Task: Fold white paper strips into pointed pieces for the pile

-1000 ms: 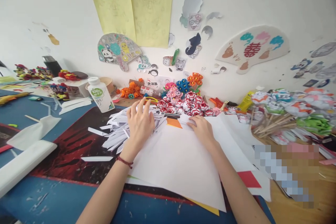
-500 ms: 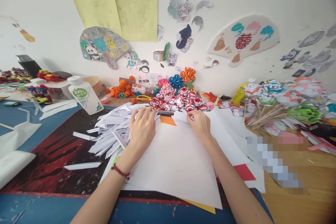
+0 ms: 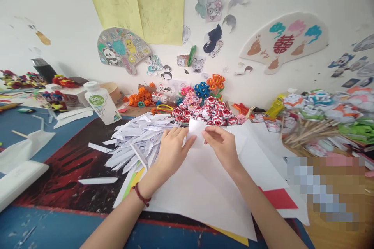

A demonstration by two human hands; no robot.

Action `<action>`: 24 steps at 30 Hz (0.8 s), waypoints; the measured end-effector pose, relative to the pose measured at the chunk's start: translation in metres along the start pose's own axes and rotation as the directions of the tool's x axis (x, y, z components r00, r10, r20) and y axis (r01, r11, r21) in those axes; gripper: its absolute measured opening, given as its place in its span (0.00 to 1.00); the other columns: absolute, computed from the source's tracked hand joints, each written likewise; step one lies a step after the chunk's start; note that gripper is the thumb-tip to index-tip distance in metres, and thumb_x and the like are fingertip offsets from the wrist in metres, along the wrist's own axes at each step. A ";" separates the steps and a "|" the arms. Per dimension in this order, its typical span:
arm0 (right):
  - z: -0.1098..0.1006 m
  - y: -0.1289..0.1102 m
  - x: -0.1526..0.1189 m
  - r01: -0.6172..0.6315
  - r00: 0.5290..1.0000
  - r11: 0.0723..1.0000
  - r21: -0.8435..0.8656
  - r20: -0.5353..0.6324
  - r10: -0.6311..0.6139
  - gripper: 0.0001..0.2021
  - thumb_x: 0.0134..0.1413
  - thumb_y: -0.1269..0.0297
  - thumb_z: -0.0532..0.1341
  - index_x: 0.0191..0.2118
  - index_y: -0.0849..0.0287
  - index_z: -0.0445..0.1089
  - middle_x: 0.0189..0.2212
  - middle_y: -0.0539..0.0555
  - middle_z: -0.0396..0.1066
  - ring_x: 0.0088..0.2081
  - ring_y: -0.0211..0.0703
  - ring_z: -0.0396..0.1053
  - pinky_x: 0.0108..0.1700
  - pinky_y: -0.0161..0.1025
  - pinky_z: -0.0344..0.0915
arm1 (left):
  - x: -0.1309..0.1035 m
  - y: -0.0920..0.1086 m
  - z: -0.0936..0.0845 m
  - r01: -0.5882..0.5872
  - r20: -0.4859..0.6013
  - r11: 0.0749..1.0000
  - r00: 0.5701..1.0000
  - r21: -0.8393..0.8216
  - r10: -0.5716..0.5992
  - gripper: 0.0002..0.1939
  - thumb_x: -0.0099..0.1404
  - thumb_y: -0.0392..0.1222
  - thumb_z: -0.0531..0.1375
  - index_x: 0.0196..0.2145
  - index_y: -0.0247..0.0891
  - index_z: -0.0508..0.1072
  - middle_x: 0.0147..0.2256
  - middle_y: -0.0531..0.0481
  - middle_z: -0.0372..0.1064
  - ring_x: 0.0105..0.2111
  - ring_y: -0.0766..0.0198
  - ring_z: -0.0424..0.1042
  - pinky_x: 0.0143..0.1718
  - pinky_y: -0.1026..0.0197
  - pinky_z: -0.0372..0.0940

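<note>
A small piece of white paper (image 3: 196,127) stands raised between my two hands, above a large white sheet (image 3: 201,186). My left hand (image 3: 173,146) is closed on its left side, with the thumb pressed against the paper. At the right edge, my right hand (image 3: 223,148) pinches it between thumb and bent fingers. Close to my left hand lies a loose heap of narrow folded white paper strips (image 3: 128,144). Beyond the hands sit red-and-white paper flowers (image 3: 214,111).
A white bottle (image 3: 102,103) stands at the back left. One folded strip (image 3: 98,181) lies alone on the dark mat (image 3: 67,167). Wooden sticks (image 3: 305,130) and more paper flowers (image 3: 315,103) crowd the right side. A red paper piece (image 3: 279,198) pokes out beside my right forearm.
My left hand has moved from beside the strip heap to the small paper, which is now lifted and upright between both hands. The camera view has shifted slightly.
</note>
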State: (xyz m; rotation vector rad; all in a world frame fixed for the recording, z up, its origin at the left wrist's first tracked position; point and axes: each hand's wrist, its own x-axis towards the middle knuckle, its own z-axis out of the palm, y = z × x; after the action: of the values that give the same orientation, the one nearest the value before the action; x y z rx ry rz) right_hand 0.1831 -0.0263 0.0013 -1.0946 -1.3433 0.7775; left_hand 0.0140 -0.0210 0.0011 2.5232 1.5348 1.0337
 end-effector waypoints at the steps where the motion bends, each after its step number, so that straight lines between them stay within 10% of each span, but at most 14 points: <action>1: 0.001 0.000 -0.002 -0.020 0.999 0.999 0.030 0.026 0.019 0.10 0.49 0.57 0.65 0.33 0.59 0.72 0.27 0.51 0.71 0.25 0.38 0.67 0.29 0.36 0.65 | 0.001 0.001 -0.001 0.026 0.022 0.999 0.999 -0.037 -0.026 0.14 0.69 0.49 0.51 0.34 0.38 0.69 0.32 0.49 0.71 0.36 0.58 0.67 0.39 0.57 0.55; 9: -0.001 0.013 -0.001 -0.142 0.963 0.980 0.139 0.250 0.104 0.11 0.47 0.57 0.67 0.33 0.58 0.72 0.26 0.50 0.70 0.26 0.39 0.68 0.27 0.35 0.61 | 0.004 0.004 -0.004 0.098 0.258 0.859 0.965 -0.502 0.041 0.19 0.71 0.50 0.45 0.35 0.37 0.71 0.33 0.50 0.71 0.33 0.63 0.67 0.34 0.63 0.58; 18: -0.004 0.012 0.001 -0.141 0.966 0.988 0.070 0.228 0.121 0.16 0.47 0.53 0.66 0.39 0.58 0.72 0.28 0.50 0.68 0.27 0.38 0.66 0.28 0.35 0.63 | 0.001 0.006 -0.009 0.241 0.455 0.778 0.888 -0.580 0.064 0.27 0.71 0.53 0.42 0.35 0.35 0.74 0.29 0.49 0.70 0.28 0.65 0.67 0.29 0.65 0.60; 24: -0.005 0.005 0.000 -0.163 0.945 0.979 0.118 0.303 0.121 0.12 0.49 0.54 0.65 0.28 0.60 0.72 0.22 0.49 0.68 0.25 0.37 0.65 0.28 0.35 0.60 | 0.000 0.004 -0.008 0.175 0.405 0.819 0.911 -0.547 0.076 0.24 0.71 0.51 0.43 0.35 0.37 0.75 0.29 0.50 0.71 0.28 0.65 0.68 0.30 0.64 0.62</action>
State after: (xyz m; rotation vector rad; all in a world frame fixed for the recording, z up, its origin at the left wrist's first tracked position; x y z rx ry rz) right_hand 0.1887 -0.0256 -0.0033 -0.9977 -1.4411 1.1631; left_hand 0.0122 -0.0254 0.0089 2.0753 0.9733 0.7360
